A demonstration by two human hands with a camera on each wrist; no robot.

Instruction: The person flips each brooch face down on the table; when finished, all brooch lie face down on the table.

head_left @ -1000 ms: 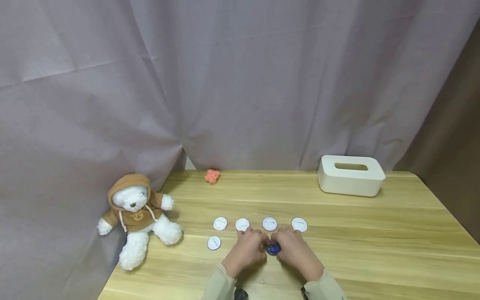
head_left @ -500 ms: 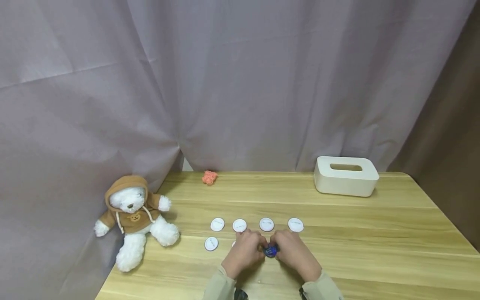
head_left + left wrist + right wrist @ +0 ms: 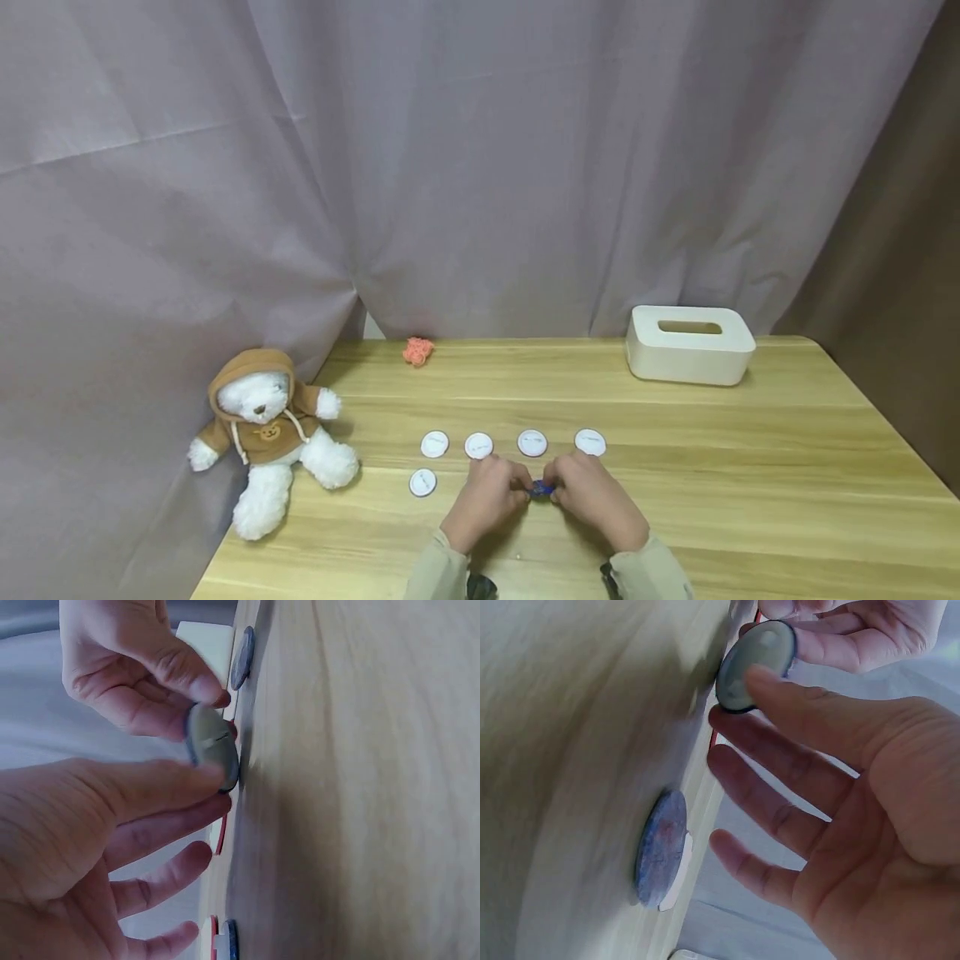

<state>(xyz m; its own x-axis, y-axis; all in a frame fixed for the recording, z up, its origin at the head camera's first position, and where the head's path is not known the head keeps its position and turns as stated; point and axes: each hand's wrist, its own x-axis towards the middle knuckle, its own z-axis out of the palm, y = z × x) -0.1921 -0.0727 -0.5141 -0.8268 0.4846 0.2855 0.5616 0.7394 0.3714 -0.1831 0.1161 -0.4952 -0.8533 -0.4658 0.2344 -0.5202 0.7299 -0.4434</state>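
Between both hands, a round pin-back button badge [image 3: 540, 490] is held close above the table. Its blue face shows as a narrow strip in the head view. The pale back with its pin shows in the left wrist view, where the badge [image 3: 204, 733] stands tilted on edge. My left hand [image 3: 487, 502] pinches one side with thumb and forefinger. My right hand [image 3: 596, 504] pinches the opposite side, its thumb on the pale back of the badge [image 3: 771, 646] in the right wrist view. The other right fingers are spread apart.
White-backed badges form a row beyond the hands, including one badge [image 3: 532, 443]; another badge [image 3: 423, 482] lies left. A blue-purple badge [image 3: 660, 847] lies near the right hand. A teddy bear [image 3: 273, 442], coral ornament [image 3: 417, 351] and tissue box [image 3: 690, 354] stand around the table [image 3: 787, 467].
The badge has turned between the fingers, so its blue face looks narrower from above. Both hands keep hold of it and stay nearly in place. The head view has shifted slightly.
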